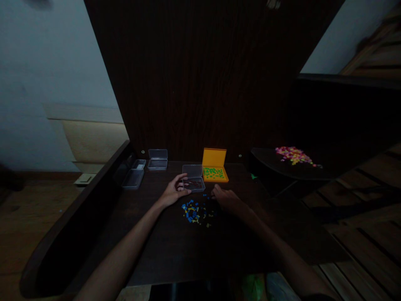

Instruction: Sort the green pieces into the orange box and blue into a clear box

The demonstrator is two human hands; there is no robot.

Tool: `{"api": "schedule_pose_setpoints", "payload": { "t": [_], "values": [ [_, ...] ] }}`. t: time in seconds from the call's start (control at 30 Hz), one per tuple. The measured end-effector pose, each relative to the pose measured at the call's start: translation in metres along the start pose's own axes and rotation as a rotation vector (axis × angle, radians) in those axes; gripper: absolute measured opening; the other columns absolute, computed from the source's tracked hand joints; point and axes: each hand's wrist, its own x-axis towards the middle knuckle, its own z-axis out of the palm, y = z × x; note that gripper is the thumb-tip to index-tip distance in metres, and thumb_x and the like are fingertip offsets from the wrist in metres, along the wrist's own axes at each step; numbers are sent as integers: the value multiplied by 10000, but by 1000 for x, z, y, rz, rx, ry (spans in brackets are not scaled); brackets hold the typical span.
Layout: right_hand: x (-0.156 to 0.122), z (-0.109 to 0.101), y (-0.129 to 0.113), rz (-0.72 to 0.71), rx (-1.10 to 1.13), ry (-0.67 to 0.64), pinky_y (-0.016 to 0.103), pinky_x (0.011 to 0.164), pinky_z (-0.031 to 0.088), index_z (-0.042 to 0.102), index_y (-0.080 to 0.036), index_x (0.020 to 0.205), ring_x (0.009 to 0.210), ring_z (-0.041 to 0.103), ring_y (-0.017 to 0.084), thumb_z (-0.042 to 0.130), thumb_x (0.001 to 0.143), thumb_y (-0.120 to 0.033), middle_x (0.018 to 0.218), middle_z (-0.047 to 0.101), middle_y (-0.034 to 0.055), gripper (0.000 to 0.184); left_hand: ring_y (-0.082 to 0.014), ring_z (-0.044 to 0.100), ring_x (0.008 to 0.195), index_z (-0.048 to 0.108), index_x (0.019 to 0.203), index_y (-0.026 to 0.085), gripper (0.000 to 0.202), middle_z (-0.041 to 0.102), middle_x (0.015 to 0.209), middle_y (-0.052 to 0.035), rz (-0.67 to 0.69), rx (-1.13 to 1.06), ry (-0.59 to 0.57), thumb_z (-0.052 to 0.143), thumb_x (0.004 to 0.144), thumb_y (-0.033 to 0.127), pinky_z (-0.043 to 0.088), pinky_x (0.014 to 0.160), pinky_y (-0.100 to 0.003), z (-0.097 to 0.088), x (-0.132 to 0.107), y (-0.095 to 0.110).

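My left hand (173, 191) grips the left side of a small clear plastic box (194, 189), its thumb at the front and fingers behind. The box's lid stands up, and a few dark reddish pieces lie inside. My right hand (224, 198) is just right of the box, low over the dark table, with fingers curled and pinched together. Whatever the fingertips hold, if anything, is hidden. In front of the box lies a loose scatter of small blue and yellow pieces (190, 212). An orange case (214, 158) with its lid up holds many small green pieces (213, 173).
Two more clear boxes stand at the back left, one upright-lidded (158, 159) and one laid wide (133, 179). A dark raised side panel (78, 217) bounds the left. Pink and yellow pieces (294, 155) are heaped on a dark ledge at right. A green scrap (253, 176) lies nearby.
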Motion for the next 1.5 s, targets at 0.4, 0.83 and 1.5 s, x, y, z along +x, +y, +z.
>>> {"api": "schedule_pose_setpoints", "payload": {
  "t": [0.4, 0.83, 1.5],
  "values": [
    [41, -39, -15, -172, 107, 116, 306, 765, 433, 517, -166, 1084, 926, 575, 202, 364, 989, -250, 1095, 562, 115, 199, -150, 609, 928, 535, 1235, 217, 732, 559, 1225, -94, -13, -13, -6, 832, 566, 186, 529, 814, -313, 1, -1, 1],
    [84, -49, -30, -310, 55, -93, 302, 753, 464, 562, -131, 1074, 925, 606, 210, 460, 950, -217, 1135, 572, 141, 183, -150, 613, 918, 519, 1243, 205, 741, 576, 1212, -93, -17, -54, -30, 823, 568, 170, 532, 838, -336, 2, -1, 2],
    [83, -46, -29, -315, 28, -37, 297, 801, 453, 582, -162, 1125, 992, 585, 208, 513, 934, -237, 1173, 562, 121, 216, -152, 626, 920, 526, 1237, 204, 736, 585, 1204, -89, -4, -53, -28, 831, 568, 169, 534, 843, -334, 1, 0, 0]
  ]
}}
